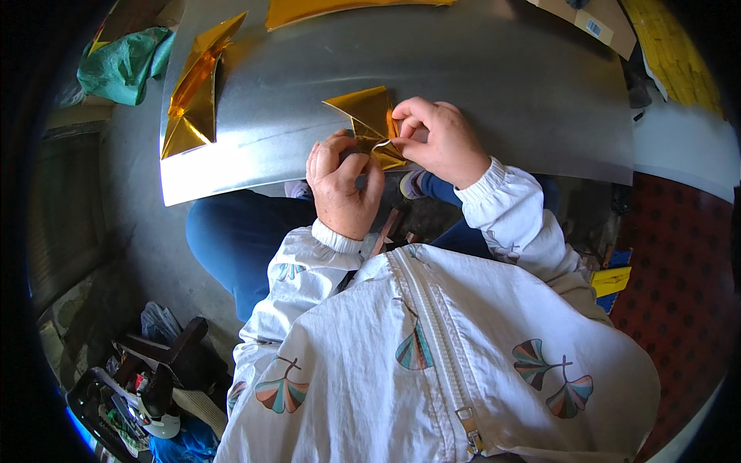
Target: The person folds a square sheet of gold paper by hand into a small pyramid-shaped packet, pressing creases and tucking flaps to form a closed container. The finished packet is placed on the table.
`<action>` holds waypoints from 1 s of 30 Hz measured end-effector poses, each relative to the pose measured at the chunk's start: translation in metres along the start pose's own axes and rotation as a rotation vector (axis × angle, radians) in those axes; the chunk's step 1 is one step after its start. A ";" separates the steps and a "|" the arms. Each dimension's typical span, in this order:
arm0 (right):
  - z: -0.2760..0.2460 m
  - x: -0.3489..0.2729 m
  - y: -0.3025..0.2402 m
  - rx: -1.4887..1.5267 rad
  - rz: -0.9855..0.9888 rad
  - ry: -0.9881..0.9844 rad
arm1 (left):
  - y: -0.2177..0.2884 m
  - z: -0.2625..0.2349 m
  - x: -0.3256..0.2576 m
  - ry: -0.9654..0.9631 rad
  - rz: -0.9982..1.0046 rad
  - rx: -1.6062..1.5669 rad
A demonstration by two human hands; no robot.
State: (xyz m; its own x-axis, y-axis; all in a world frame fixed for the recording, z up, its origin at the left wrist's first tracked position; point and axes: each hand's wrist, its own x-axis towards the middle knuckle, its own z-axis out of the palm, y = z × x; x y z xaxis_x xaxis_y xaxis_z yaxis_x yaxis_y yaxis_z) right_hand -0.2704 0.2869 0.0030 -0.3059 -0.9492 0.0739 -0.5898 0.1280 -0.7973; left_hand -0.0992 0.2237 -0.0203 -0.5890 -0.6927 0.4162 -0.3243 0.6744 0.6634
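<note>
Between my two hands, close to the near edge of the metal tabletop (494,100), is a piece of gold foil paper (366,106) with folds in it. My left hand (343,183) has curled fingers closed on its lower left side. The thumb and fingers of my right hand (438,139) pinch its right side, where a white edge of the sheet shows. A folded, pointed gold foil piece (194,100) lies at the left end of the tabletop. Another gold foil sheet (347,9) lies at the far edge, partly out of the picture.
A cardboard box (598,27) is at the far right corner, beside yellow material (670,50). Green plastic (123,65) lies off the table's left side. A black basket of odds and ends (123,409) stands on the floor at lower left. A red patterned surface (679,255) is at right.
</note>
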 end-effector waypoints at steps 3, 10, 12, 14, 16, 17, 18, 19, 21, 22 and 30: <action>-0.001 0.007 0.000 -0.207 -0.053 -0.034 | -0.001 0.000 0.000 0.008 0.013 -0.011; 0.003 0.017 -0.003 -0.398 -0.242 0.025 | 0.001 0.000 0.001 0.017 -0.020 -0.025; 0.002 0.016 -0.002 -0.396 -0.260 0.029 | 0.002 0.000 0.001 0.017 -0.030 -0.012; 0.002 0.015 -0.001 -0.359 -0.266 0.026 | 0.003 0.000 0.002 0.022 -0.032 -0.002; 0.001 0.015 0.000 -0.291 -0.261 0.016 | 0.006 -0.002 0.004 -0.001 -0.070 -0.001; 0.002 0.016 0.000 -0.293 -0.224 0.003 | 0.008 -0.003 0.004 -0.016 -0.097 -0.003; 0.002 0.016 0.000 -0.295 -0.188 -0.008 | 0.009 -0.003 0.005 -0.017 -0.098 0.010; 0.002 0.016 -0.001 -0.316 -0.131 -0.024 | 0.011 -0.004 0.006 -0.021 -0.102 0.018; 0.003 0.016 -0.003 -0.321 -0.146 -0.016 | 0.014 -0.003 0.008 -0.027 -0.086 0.036; 0.003 0.017 -0.004 -0.351 -0.133 -0.022 | 0.015 -0.003 0.009 -0.027 -0.065 0.047; -0.004 0.022 0.006 -0.250 -0.188 -0.158 | 0.005 0.000 0.011 -0.085 0.052 -0.087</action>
State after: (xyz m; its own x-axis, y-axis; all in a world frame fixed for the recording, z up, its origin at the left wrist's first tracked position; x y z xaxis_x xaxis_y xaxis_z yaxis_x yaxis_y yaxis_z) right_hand -0.2838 0.2684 0.0021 -0.0663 -0.9931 0.0967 -0.7958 -0.0058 -0.6055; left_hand -0.1067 0.2196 -0.0124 -0.6648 -0.6308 0.4001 -0.2281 0.6815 0.6954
